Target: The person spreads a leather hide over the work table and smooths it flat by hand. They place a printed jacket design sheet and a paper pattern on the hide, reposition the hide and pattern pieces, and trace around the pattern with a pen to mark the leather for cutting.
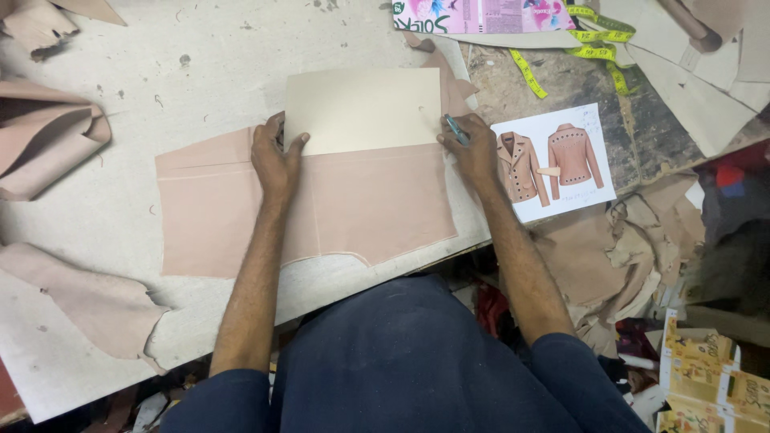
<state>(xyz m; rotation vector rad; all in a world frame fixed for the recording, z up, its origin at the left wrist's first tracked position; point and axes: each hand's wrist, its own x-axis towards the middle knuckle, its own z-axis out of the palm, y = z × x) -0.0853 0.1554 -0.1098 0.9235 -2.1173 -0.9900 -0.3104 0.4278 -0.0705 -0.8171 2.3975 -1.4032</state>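
tracing step in hand: left hand (275,156) lies flat, pinning the cream card pattern (365,108) on pink leather (321,204) mid-counter; right hand (473,148) grips a teal pen (456,130) at the pattern's right edge. next calls for steady pressure.

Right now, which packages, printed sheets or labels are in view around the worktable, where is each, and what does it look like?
Pink printed packet: top edge of the table, flat and rectangular, pink with green and white.
Jacket picture sheet: just beside the right hand, white paper showing two tan jackets.
Yellow printed cartons: lower right, below the table, stacked, yellow and white.
No screens in view.
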